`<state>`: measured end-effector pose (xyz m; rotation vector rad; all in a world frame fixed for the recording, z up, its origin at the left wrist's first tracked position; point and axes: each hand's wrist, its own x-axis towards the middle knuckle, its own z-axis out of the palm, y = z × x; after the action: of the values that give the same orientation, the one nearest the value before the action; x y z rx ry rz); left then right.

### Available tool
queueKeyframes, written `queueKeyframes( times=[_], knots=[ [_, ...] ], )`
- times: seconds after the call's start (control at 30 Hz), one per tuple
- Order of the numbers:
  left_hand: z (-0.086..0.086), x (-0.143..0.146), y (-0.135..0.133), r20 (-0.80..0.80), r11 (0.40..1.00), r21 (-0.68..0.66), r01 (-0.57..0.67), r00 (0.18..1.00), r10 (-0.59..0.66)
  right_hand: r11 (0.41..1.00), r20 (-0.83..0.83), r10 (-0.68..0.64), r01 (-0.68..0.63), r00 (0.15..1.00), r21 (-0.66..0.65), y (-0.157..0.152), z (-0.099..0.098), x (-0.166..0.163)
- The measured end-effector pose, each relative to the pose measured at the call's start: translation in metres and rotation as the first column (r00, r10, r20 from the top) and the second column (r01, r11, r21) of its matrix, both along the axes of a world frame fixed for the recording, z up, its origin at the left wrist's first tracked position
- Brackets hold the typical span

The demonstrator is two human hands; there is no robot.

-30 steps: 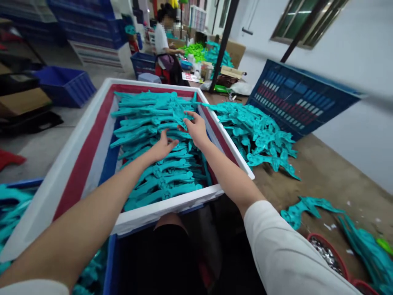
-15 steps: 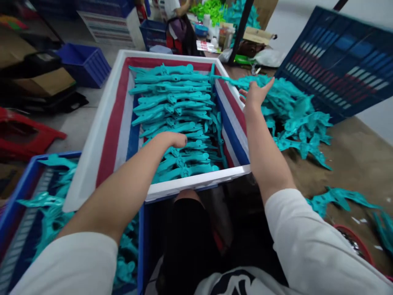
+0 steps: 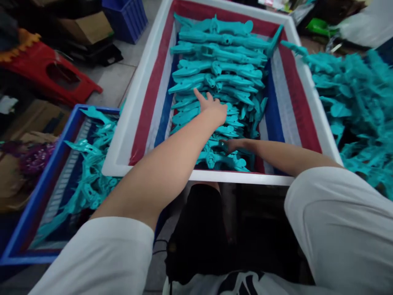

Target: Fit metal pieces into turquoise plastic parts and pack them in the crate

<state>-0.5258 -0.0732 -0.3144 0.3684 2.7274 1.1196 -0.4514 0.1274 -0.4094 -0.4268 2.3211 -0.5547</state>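
Observation:
A white box (image 3: pixel 144 88) lined with red, white and blue striped sheeting holds stacked teal plastic parts (image 3: pixel 221 61). My left hand (image 3: pixel 211 107) reaches into the middle of the box. Its fingers are stretched out and rest flat on the teal parts, holding nothing. My right hand (image 3: pixel 238 144) reaches across from the right, low at the near end of the box, and touches the parts there. Its fingertips are hidden behind my left forearm, so I cannot say whether it grips anything.
A blue crate (image 3: pixel 37 196) at the lower left holds looser teal parts. A big pile of teal parts (image 3: pixel 353 102) lies right of the box. A red stool (image 3: pixel 55 78), a cardboard box (image 3: pixel 89 26) and another blue crate (image 3: pixel 129 16) stand on the floor at the upper left.
The view has tilted down and closer to the box. My right hand has come back from the pile on the right into the box's near end. My left hand has stretched further forward.

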Motion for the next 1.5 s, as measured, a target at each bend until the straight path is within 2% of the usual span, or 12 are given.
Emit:
queueKeyframes(
  times=[0.1,0.37,0.47,0.53,0.63,0.7,0.83,0.9,1.0,1.1,1.27,1.5],
  knots=[
    [0.012,0.006,0.006,0.038,0.997,-0.07,0.029,0.999,-0.026,0.987,0.045,0.083,-0.089,0.996,0.137,0.008,0.008,-0.009],
    [0.102,0.052,0.018,-0.114,0.992,-0.124,0.008,0.993,-0.022,0.925,0.034,0.249,-0.248,0.968,0.288,0.012,0.09,-0.004],
    [0.125,0.058,0.023,-0.062,0.992,0.118,0.052,0.997,-0.044,0.921,-0.051,0.263,-0.235,0.963,0.311,0.027,0.144,-0.023],
    [0.134,0.059,0.025,0.015,0.909,0.411,0.072,0.996,-0.086,0.944,-0.127,0.227,-0.186,0.966,0.273,0.051,0.188,-0.045],
    [0.138,0.058,0.023,0.093,0.761,0.649,0.003,0.992,-0.083,0.999,-0.28,0.002,0.013,0.96,0.051,0.096,0.245,-0.073],
    [0.136,0.056,0.021,0.181,0.742,0.668,-0.058,0.98,-0.087,0.969,-0.349,-0.222,0.165,0.911,-0.186,0.117,0.265,-0.078],
    [0.128,0.06,0.024,0.308,0.681,0.717,-0.151,0.945,-0.115,0.78,-0.5,-0.554,0.205,0.666,-0.591,0.101,0.252,-0.058],
    [0.125,0.065,0.028,0.293,0.597,0.785,-0.165,0.948,-0.123,0.764,-0.61,-0.574,0.09,0.547,-0.639,0.073,0.229,-0.044],
    [0.123,0.07,0.034,0.228,0.535,0.836,-0.122,0.964,-0.138,0.839,-0.757,-0.37,-0.155,0.539,-0.521,0.033,0.2,-0.029],
    [0.124,0.071,0.035,0.19,0.511,0.853,-0.109,0.976,-0.109,0.834,-0.788,-0.323,-0.237,0.523,-0.499,0.015,0.191,-0.021],
    [0.129,0.069,0.032,0.295,0.452,0.863,-0.225,0.951,-0.092,0.755,-0.748,-0.431,-0.253,0.505,-0.605,0.02,0.204,-0.016],
    [0.138,0.068,0.025,0.304,0.417,0.863,-0.286,0.952,0.025,0.698,-0.597,-0.569,-0.051,0.565,-0.714,0.04,0.201,-0.033]
  ],
)
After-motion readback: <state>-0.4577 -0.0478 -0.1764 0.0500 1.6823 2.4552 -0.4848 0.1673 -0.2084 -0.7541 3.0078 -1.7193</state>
